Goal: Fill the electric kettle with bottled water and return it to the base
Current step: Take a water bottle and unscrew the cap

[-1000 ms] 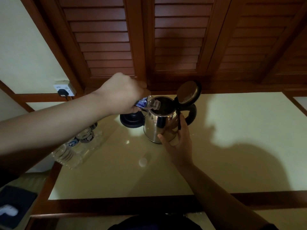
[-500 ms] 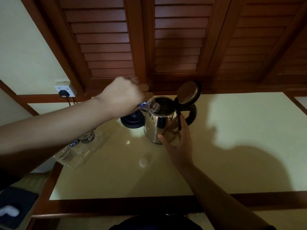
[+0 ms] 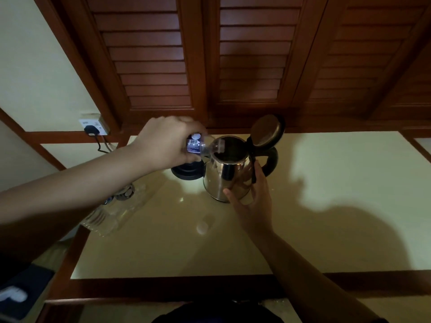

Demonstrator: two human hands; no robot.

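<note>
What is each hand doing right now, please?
Left hand: closed around the water bottle, tipped over the kettle.
Right hand: open, fingers resting against the kettle's side.

— Where are we?
— We seem to be in a hotel-style room: louvred wooden doors (image 3: pixel 149 59), a cream counter (image 3: pixel 326 206), a kettle (image 3: pixel 227 176) beside bottled water (image 3: pixel 112 213).
</note>
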